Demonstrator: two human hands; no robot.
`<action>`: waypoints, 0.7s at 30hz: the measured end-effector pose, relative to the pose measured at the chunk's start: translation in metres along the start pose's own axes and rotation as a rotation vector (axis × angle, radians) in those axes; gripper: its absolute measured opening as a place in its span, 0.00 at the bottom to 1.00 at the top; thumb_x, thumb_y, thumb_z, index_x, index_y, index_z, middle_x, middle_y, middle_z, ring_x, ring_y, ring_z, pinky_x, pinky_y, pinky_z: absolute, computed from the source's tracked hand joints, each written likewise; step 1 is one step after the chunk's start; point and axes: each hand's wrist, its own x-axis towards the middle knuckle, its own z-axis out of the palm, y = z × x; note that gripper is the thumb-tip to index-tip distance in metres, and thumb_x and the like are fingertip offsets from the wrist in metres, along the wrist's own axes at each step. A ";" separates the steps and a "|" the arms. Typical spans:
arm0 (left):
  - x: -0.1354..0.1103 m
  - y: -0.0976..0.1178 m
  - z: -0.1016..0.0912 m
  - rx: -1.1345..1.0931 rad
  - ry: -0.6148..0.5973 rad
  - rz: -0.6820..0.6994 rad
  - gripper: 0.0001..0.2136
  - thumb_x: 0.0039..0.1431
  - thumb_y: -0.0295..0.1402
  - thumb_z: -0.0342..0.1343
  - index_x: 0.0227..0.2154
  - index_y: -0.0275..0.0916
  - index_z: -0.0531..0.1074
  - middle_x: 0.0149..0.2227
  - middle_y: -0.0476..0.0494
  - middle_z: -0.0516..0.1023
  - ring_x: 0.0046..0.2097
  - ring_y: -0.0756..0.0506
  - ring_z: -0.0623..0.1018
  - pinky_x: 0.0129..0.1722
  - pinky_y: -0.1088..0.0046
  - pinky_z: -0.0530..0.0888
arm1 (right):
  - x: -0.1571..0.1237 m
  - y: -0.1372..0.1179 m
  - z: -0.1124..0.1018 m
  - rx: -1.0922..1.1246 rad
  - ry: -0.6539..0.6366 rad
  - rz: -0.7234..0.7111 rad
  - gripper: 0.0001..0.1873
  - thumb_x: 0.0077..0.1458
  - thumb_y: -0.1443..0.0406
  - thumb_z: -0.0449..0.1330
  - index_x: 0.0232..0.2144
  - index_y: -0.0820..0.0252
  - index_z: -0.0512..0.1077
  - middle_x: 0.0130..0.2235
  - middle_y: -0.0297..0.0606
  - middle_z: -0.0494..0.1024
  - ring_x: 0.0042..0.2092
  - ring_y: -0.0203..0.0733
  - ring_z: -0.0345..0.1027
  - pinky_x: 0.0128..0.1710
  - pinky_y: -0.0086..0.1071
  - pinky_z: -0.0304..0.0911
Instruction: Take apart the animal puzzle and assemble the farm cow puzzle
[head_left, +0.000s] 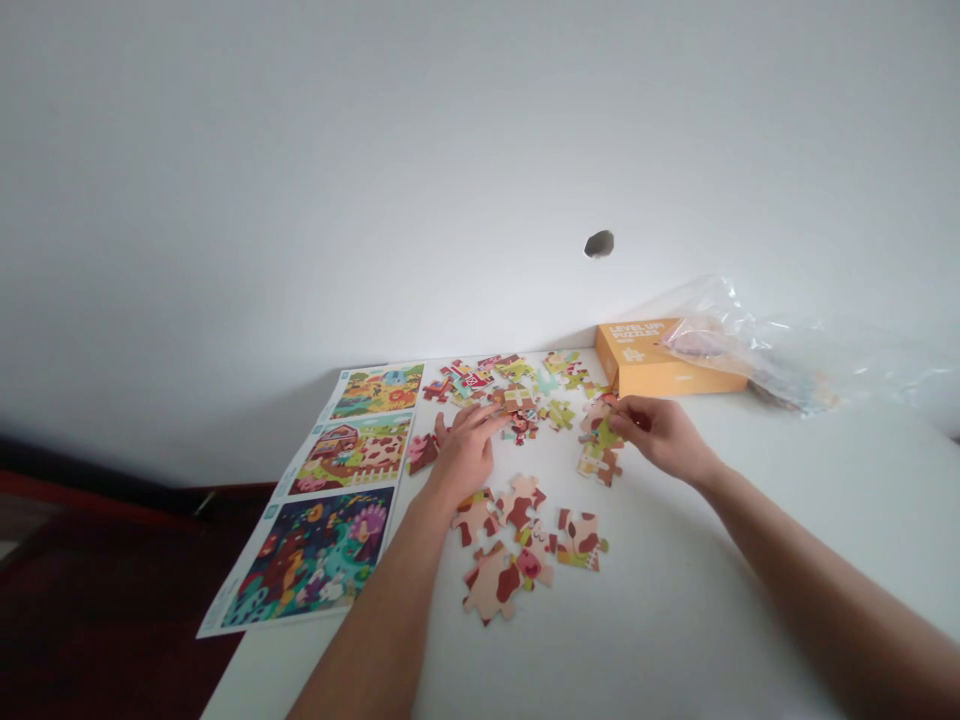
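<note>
My left hand [466, 448] lies over the pile with its fingers stretched out, the fingertips by a brown-and-cream puzzle piece [517, 400]. Whether it touches that piece I cannot tell. Between the thumb and fingers of my right hand [660, 432] is a green puzzle piece [608, 432]. Just below it lies a puzzle piece with a fence [598, 464]. Nearer to me are several cow-patterned pieces, among them a large spotted piece [493, 582] and a separate piece [580, 538] to the right. A pink pig piece [422, 454] is beside my left hand, partly hidden.
A picture sheet [300, 520] with three printed scenes lies at the left and overhangs the table edge. At the back right stands an orange puzzle box [637, 376], with a clear plastic bag [720, 325] over it. The wall [450, 200] with a hole [599, 244] rises behind.
</note>
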 end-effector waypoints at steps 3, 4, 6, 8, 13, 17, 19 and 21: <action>-0.001 0.000 0.000 0.003 0.011 0.009 0.25 0.58 0.20 0.45 0.50 0.53 0.74 0.60 0.49 0.71 0.62 0.39 0.66 0.64 0.37 0.47 | -0.006 -0.009 -0.015 0.078 -0.452 -0.040 0.15 0.55 0.56 0.58 0.28 0.62 0.75 0.23 0.31 0.68 0.26 0.33 0.56 0.26 0.27 0.52; -0.001 0.000 -0.001 0.004 0.010 0.015 0.25 0.58 0.19 0.44 0.50 0.53 0.74 0.60 0.49 0.71 0.62 0.40 0.66 0.64 0.37 0.47 | -0.008 -0.010 -0.019 0.081 -0.573 -0.024 0.13 0.53 0.57 0.59 0.29 0.62 0.76 0.24 0.30 0.69 0.26 0.33 0.58 0.26 0.27 0.52; -0.002 0.000 -0.002 0.006 -0.001 0.029 0.26 0.58 0.19 0.44 0.50 0.53 0.74 0.60 0.50 0.71 0.63 0.40 0.65 0.64 0.37 0.47 | -0.010 -0.008 -0.025 0.048 -0.731 0.024 0.10 0.50 0.60 0.61 0.30 0.62 0.77 0.24 0.31 0.71 0.26 0.34 0.61 0.25 0.26 0.53; -0.003 0.001 -0.003 -0.001 -0.024 0.043 0.26 0.58 0.19 0.44 0.51 0.54 0.74 0.60 0.50 0.71 0.63 0.40 0.64 0.64 0.37 0.46 | -0.011 -0.005 -0.028 -0.012 -0.797 0.073 0.09 0.47 0.61 0.63 0.31 0.60 0.77 0.24 0.31 0.73 0.27 0.35 0.64 0.24 0.26 0.54; -0.003 0.002 -0.003 -0.029 -0.046 0.059 0.25 0.59 0.20 0.44 0.51 0.54 0.74 0.60 0.50 0.71 0.63 0.39 0.64 0.65 0.38 0.45 | -0.012 -0.003 -0.023 -0.064 -0.748 0.049 0.19 0.46 0.58 0.66 0.42 0.57 0.77 0.28 0.34 0.78 0.27 0.38 0.70 0.26 0.27 0.60; -0.003 0.001 -0.001 -0.041 -0.067 0.087 0.26 0.57 0.18 0.43 0.49 0.53 0.75 0.60 0.51 0.70 0.64 0.40 0.63 0.64 0.37 0.44 | -0.008 -0.001 -0.009 -0.150 -0.422 -0.126 0.12 0.57 0.57 0.58 0.36 0.56 0.78 0.28 0.34 0.79 0.28 0.36 0.70 0.32 0.29 0.62; -0.003 0.002 -0.002 -0.050 -0.074 0.102 0.27 0.57 0.18 0.43 0.48 0.54 0.76 0.60 0.52 0.71 0.64 0.40 0.63 0.64 0.38 0.44 | -0.004 0.005 0.003 -0.250 -0.213 -0.169 0.13 0.60 0.57 0.56 0.38 0.56 0.78 0.32 0.37 0.79 0.31 0.38 0.70 0.36 0.30 0.63; -0.004 0.005 -0.004 -0.058 -0.083 0.119 0.26 0.58 0.19 0.43 0.47 0.54 0.76 0.60 0.52 0.71 0.64 0.41 0.63 0.64 0.38 0.44 | 0.000 0.011 0.015 -0.335 -0.092 -0.247 0.15 0.60 0.57 0.56 0.43 0.57 0.77 0.40 0.42 0.79 0.40 0.42 0.71 0.43 0.34 0.65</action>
